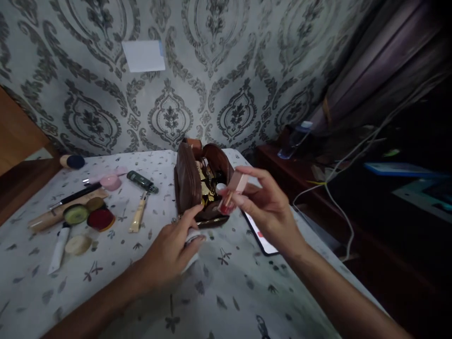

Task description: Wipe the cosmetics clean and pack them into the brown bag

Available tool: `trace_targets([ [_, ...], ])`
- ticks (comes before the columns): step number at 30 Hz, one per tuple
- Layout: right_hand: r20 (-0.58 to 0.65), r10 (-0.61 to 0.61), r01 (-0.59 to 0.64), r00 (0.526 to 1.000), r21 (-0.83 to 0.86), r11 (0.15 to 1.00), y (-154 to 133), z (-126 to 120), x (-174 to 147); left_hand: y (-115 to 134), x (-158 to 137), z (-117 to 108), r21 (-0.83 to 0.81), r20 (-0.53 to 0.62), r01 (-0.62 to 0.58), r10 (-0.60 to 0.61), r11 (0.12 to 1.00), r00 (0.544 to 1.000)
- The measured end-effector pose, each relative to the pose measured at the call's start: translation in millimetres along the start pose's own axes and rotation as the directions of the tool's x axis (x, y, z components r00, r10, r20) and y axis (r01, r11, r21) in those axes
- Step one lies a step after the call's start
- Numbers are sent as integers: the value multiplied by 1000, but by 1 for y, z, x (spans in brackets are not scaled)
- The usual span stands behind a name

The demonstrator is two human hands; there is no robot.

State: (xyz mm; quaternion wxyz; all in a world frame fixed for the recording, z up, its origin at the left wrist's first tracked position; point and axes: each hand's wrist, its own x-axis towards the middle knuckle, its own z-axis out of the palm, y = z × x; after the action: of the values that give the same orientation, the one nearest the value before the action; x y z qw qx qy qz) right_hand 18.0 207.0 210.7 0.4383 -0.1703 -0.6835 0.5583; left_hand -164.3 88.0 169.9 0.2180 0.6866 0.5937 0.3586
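A brown makeup bag (pixel 186 181) stands unzipped near the wall, with several small cosmetics showing inside. Over its right front side, my right hand (pixel 270 207) pinches a lip gloss (pixel 237 183) with a pinkish cap and a clear, red-tinted lower end. My left hand (pixel 173 247) is at the bag's front left, fingers closed around a crumpled white tissue (pixel 191 235). Its index finger reaches to the zipper edge; whether it presses on the bag I cannot tell.
Left of the bag lie a dark green bottle (pixel 142 181), a cream tube (pixel 138 214), a red round jar (pixel 100 219), a white tube (pixel 59 249) and brushes. A phone (pixel 263 238) lies under my right hand. A plastic bottle (pixel 295 140) and cables (pixel 348 216) are at the right.
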Motion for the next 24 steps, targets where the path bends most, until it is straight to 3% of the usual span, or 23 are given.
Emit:
trace_targets([
  [2,-34,-63,59,997,-112,992,2,-10,12,-1,15,10,48,-23,-41,43,998,999],
  [5,14,-154,152,988,-283,947,15,-20,21,-8,27,24,81,-89,-93,100,992,991],
  [11,157,-217,268,964,-589,762,34,-36,23,-22,29,37,169,-229,-247,282,954,931],
  [16,262,-201,328,944,-685,650,33,-37,23,-29,28,37,204,-213,-295,337,933,917],
  [20,408,-193,441,892,-695,568,33,-35,25,-30,28,37,151,-222,-288,317,946,922],
  [24,456,-166,476,874,-736,482,34,-34,23,-27,29,36,73,-237,-269,279,960,931],
])
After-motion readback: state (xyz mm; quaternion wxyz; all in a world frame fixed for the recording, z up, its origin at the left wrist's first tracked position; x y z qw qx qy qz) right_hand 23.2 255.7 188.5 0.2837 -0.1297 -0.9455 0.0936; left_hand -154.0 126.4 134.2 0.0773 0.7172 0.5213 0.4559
